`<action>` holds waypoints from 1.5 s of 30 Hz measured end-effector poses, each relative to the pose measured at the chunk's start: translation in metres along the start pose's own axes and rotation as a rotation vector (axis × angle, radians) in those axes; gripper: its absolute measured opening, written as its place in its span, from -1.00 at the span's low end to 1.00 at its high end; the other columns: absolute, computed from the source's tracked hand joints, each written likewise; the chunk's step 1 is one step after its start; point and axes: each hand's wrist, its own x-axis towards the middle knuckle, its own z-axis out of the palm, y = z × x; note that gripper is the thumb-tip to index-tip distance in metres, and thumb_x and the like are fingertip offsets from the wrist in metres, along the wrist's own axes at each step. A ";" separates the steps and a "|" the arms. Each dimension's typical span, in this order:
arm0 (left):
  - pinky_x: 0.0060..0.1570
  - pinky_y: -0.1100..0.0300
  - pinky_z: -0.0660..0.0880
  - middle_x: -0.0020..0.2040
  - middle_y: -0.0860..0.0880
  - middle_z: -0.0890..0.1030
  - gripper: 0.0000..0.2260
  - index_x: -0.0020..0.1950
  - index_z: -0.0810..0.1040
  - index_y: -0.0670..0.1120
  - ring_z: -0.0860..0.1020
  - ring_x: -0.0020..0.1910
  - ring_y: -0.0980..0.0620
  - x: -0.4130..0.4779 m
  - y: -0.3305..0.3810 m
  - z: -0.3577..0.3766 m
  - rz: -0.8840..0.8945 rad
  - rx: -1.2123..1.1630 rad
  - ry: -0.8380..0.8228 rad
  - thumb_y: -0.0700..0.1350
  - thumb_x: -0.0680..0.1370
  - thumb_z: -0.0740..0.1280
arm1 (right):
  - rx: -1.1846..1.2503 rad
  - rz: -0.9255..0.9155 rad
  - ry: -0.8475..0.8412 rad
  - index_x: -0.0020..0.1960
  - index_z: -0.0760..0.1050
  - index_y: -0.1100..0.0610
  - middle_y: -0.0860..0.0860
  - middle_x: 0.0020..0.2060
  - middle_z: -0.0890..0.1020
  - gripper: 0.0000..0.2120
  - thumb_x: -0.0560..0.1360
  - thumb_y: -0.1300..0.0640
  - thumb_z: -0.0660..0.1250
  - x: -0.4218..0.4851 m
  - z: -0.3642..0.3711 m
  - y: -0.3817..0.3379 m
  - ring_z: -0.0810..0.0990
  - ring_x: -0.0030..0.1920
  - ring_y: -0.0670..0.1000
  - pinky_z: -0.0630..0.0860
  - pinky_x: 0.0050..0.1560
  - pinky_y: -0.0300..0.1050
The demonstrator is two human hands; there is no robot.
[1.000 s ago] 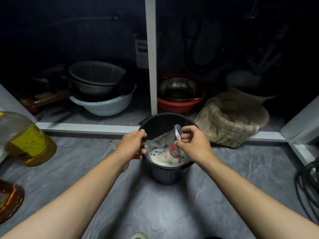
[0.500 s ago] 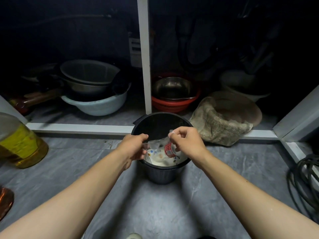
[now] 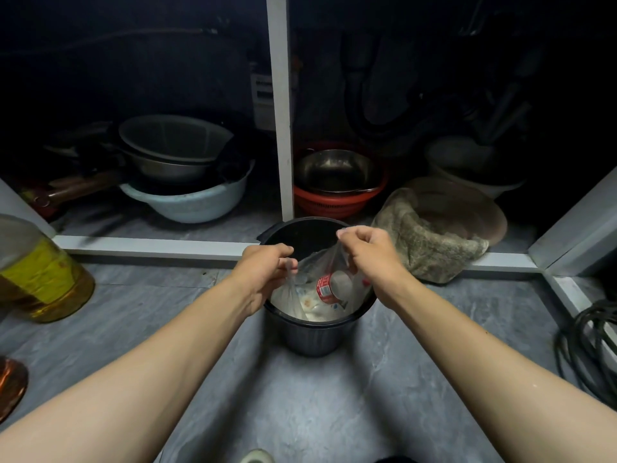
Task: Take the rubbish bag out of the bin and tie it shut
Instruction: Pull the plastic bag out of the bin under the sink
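A small dark bin point(image 3: 314, 335) stands on the grey floor in front of an open cabinet. Inside it sits a clear plastic rubbish bag point(image 3: 317, 272) holding white scraps and a bottle with a red label point(image 3: 325, 289). My left hand point(image 3: 267, 272) pinches the bag's left edge at the bin's left rim. Over the right rim, my right hand point(image 3: 370, 255) grips the bag's right edge and lifts it a little. The film is stretched between both hands; the bag's body is still down in the bin.
The cabinet behind holds stacked basins point(image 3: 180, 182), a metal bowl in a red colander point(image 3: 337, 185) and a rag-covered dish point(image 3: 434, 242). A white post point(image 3: 280, 128) rises just behind the bin. An oil bottle point(image 3: 36, 275) stands at left, a coiled black cable point(image 3: 587, 349) at right.
Both hands have drawn the bag's edges up and apart, so the film now stretches between them. The view has shifted slightly left.
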 end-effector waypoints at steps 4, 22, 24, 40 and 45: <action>0.24 -0.05 0.51 -0.29 -0.11 0.66 -0.83 0.07 0.58 -0.23 0.65 -0.22 -0.03 -0.003 0.011 0.002 0.064 -0.020 -0.014 -0.18 0.55 0.32 | 0.019 -0.064 0.037 -0.01 0.65 0.12 -0.02 -0.35 0.57 -0.85 0.58 0.10 0.33 0.001 -0.002 -0.015 0.50 -0.33 -0.11 0.42 -0.27 -0.24; -0.03 0.11 0.59 -0.22 -0.10 0.56 -0.85 0.11 0.58 -0.24 0.56 -0.19 -0.02 -0.106 0.098 0.003 0.476 -0.060 0.007 -0.25 0.59 0.27 | 0.180 -0.399 0.015 0.23 0.60 0.17 -0.10 -0.09 0.67 -0.75 0.58 0.15 0.33 -0.043 -0.020 -0.126 0.61 -0.16 -0.23 0.48 -0.15 -0.38; 0.03 0.06 0.59 -0.22 -0.10 0.57 -0.84 0.11 0.58 -0.24 0.57 -0.19 -0.02 -0.122 0.110 0.002 0.513 -0.075 0.004 -0.26 0.59 0.27 | 0.191 -0.429 -0.001 0.22 0.61 0.17 -0.15 -0.25 0.61 -0.76 0.58 0.15 0.33 -0.052 -0.023 -0.143 0.53 -0.34 -0.27 0.40 -0.31 -0.42; -0.16 0.17 0.53 -0.09 -0.12 0.64 -0.85 0.08 0.64 -0.12 0.51 -0.20 0.02 -0.213 0.144 -0.019 0.709 -0.097 0.104 -0.21 0.57 0.32 | 0.227 -0.562 -0.119 -0.04 0.58 0.14 -0.16 -0.52 0.37 -0.88 0.60 0.14 0.30 -0.116 -0.025 -0.223 0.30 -0.51 -0.17 0.28 -0.47 -0.31; -0.22 0.21 0.52 -0.12 -0.10 0.64 -0.85 0.07 0.65 -0.13 0.52 -0.24 0.05 -0.239 0.136 -0.039 0.751 -0.106 0.144 -0.20 0.56 0.32 | 0.293 -0.559 -0.225 0.00 0.57 0.18 -0.05 -0.48 0.31 -0.89 0.60 0.17 0.29 -0.140 -0.016 -0.228 0.24 -0.53 -0.12 0.22 -0.52 -0.27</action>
